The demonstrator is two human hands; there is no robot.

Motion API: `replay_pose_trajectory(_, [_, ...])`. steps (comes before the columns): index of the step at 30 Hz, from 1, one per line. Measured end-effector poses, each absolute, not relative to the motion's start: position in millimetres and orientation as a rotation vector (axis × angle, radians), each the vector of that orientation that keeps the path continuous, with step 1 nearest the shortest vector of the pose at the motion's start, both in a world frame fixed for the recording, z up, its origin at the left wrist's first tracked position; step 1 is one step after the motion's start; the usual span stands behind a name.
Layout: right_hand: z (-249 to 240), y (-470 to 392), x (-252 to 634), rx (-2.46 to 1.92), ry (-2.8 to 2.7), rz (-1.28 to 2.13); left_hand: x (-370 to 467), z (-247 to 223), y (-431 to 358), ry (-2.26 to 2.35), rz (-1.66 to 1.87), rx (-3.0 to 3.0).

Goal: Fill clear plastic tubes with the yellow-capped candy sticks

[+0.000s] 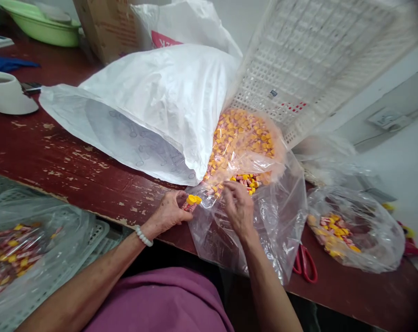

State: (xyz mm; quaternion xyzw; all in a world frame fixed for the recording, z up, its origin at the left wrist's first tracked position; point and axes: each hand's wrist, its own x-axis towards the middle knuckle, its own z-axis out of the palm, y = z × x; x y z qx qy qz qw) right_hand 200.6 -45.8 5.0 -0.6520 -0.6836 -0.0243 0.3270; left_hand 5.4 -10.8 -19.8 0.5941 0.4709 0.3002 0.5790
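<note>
My left hand (170, 208), with a white bead bracelet on the wrist, is closed around small red-and-white tubes with yellow caps (191, 201) near the table's front edge. To its right, my right hand (237, 205) has curled fingers at the mouth of a large clear plastic bag (274, 216); its fingertips are blurred, and what they hold, if anything, cannot be made out. Many yellow-capped tubes (243, 133) fill that bag. A big white sack (157, 92) lies just left of them, its open mouth facing left, with faint shapes showing through its lining.
Red scissors (309, 265) and a smaller bag of tubes (364, 230) lie right on the red table (74, 161). A white crate (316, 55) leans behind. At left are a cup (8, 94), a green basin (46, 27) and, lower, another bag of tubes (18, 249).
</note>
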Motion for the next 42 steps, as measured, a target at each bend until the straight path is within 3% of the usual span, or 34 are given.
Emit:
replay_pose_trajectory(4, [-14.4, -5.4, 249.3, -2.156, -1.819, -0.192, 4.1, -21.7, -10.0, 1.119, 0.722, 1.27])
replay_pose_trajectory(11, [-18.9, 29.0, 265.8, -2.197, -2.072, 0.046, 6.4, -22.4, -11.0, 1.07, 0.795, 1.386])
replay_pose_trajectory(17, [-1.2, 20.9, 269.6, -2.265, -1.916, 0.069, 5.1, -30.4, -12.5, 1.014, 0.84, 1.469])
replay_pose_trajectory(20, [11.2, -6.1, 242.0, -2.078, -1.694, 0.119, 4.6, -33.5, -12.8, 1.016, 0.832, 1.598])
replay_pose_trajectory(25, [18.9, -53.2, 166.5, -1.396, -1.356, 0.525, 7.4, -25.2, -17.3, 0.976, 0.76, 1.785])
replay_pose_trajectory(42, [15.4, -73.2, 159.7, -1.434, -1.959, 0.362, 0.9, -17.0, -21.5, 0.9, 0.727, 1.785])
